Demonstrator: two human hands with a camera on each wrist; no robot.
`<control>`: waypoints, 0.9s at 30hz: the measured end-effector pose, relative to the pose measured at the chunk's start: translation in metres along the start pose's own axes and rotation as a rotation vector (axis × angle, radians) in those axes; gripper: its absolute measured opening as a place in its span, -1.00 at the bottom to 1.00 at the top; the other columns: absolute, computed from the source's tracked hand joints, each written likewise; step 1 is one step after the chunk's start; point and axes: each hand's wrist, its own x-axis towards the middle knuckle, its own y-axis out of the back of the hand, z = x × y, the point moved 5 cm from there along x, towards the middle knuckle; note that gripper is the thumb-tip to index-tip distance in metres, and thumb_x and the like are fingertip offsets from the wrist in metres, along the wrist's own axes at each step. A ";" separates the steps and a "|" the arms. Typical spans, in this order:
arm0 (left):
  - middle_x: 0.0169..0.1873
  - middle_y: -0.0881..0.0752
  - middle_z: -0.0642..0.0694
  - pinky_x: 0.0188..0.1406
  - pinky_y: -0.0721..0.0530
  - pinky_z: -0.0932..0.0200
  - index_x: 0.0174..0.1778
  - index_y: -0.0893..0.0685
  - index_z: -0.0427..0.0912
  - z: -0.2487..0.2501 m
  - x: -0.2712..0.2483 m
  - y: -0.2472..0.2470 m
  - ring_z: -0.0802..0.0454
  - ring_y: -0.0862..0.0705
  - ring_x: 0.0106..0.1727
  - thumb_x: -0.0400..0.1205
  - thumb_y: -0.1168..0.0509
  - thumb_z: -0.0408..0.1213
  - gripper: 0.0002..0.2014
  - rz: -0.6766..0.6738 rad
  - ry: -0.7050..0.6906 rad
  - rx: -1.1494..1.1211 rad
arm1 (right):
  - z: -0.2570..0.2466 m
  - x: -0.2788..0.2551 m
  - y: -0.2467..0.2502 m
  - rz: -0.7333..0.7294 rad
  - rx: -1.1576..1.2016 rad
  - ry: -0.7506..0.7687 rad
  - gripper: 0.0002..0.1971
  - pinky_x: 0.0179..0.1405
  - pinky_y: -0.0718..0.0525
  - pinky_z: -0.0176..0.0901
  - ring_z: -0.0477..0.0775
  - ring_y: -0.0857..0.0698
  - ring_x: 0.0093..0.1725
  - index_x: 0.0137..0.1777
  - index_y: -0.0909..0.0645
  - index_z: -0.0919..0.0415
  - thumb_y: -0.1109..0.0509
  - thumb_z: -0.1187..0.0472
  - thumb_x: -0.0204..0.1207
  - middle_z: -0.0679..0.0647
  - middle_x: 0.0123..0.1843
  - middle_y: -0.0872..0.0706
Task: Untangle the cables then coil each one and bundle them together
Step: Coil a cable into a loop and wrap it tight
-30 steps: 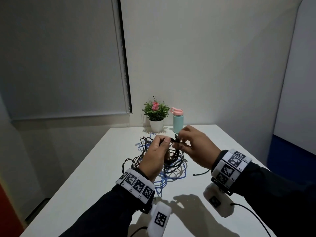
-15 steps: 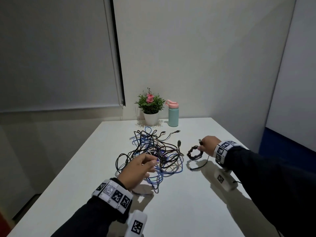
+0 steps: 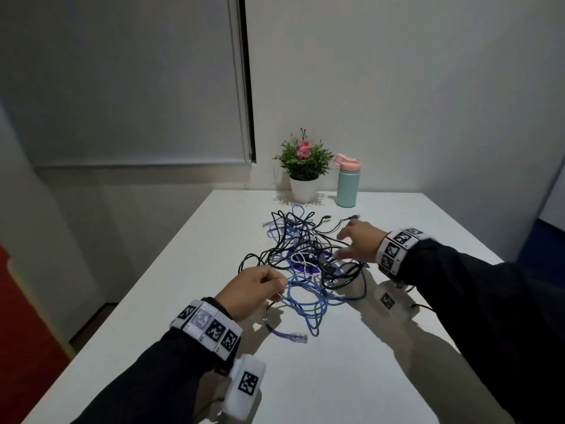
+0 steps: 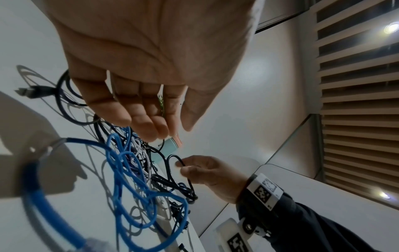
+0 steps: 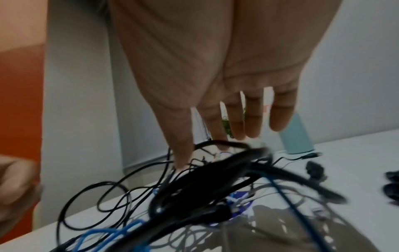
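The left hand (image 3: pixel 255 290), on the near-left side of the cable tangle (image 3: pixel 305 264), has its fingers (image 4: pixel 151 119) relaxed and holding nothing; it should pin the heap on the bench (image 3: pixel 336 377). The right hand (image 3: pixel 357 243), at the tangle's right edge, has fingers spread; best single out one black cable (image 4: pixel 172 172) and draw slowly, feeding loops free.

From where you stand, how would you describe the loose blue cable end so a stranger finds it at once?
Start at the white table, then the cable tangle at its middle. The blue cable end lies nearest you, alone outside the heap, with a clear plug.
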 end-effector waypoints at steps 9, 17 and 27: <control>0.01 -0.76 0.04 -0.04 -0.64 0.33 0.19 -0.68 -0.03 0.028 -0.004 0.019 0.14 -0.71 0.02 0.69 -0.39 -0.28 -0.83 0.305 -0.224 -0.150 | -0.019 -0.021 0.068 0.410 0.875 0.052 -0.89 -0.32 -0.69 0.00 0.09 -0.61 -0.36 -0.04 -0.58 0.15 -0.26 0.19 0.71 0.13 -0.30 -0.62; 0.45 -0.57 0.13 0.47 -0.43 0.16 0.48 -0.45 0.21 0.109 -0.004 -0.011 0.21 -0.51 0.48 0.44 -0.49 0.24 -0.31 0.216 -0.478 0.106 | -0.059 -0.089 0.140 0.449 1.406 0.276 -0.77 -0.46 -0.23 -0.14 -0.07 -0.20 -0.50 -0.03 -0.54 0.22 -0.12 0.18 0.79 -0.04 -0.44 -0.28; -0.38 -0.72 -0.03 -0.04 -0.82 -0.09 0.00 -0.65 -0.10 0.139 -0.025 -0.025 -0.05 -0.80 -0.12 0.78 -0.26 -0.16 -0.87 0.095 -0.408 -0.634 | -0.042 -0.129 0.149 0.369 1.700 0.167 -0.82 -0.63 -0.29 -0.32 -0.11 -0.13 -0.53 -0.09 -0.54 0.19 -0.23 0.17 0.74 -0.08 -0.51 -0.22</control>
